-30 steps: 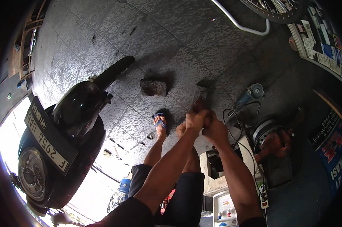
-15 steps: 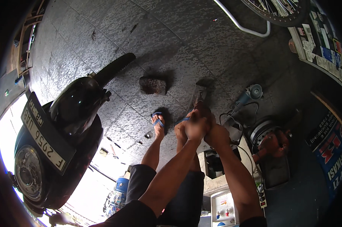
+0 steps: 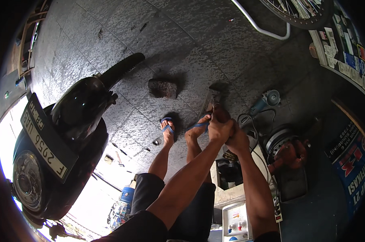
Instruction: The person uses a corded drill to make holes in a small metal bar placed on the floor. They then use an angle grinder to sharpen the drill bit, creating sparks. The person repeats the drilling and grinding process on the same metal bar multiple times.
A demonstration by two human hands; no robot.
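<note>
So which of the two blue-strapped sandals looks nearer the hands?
The right foot's sandal, appearing close beside the left hand; the left foot's sandal sits farther off to the left.

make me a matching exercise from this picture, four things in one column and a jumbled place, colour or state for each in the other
Things:
1. power tool
2. sandals
3. rough block
4. left hand

Descriptions:
A. on the floor ahead of the left foot
B. close beside the right hand
C. bluish body, lying to the right of the hands
D. worn, with blue straps

Right pairs: 1-C, 2-D, 3-A, 4-B.
</note>
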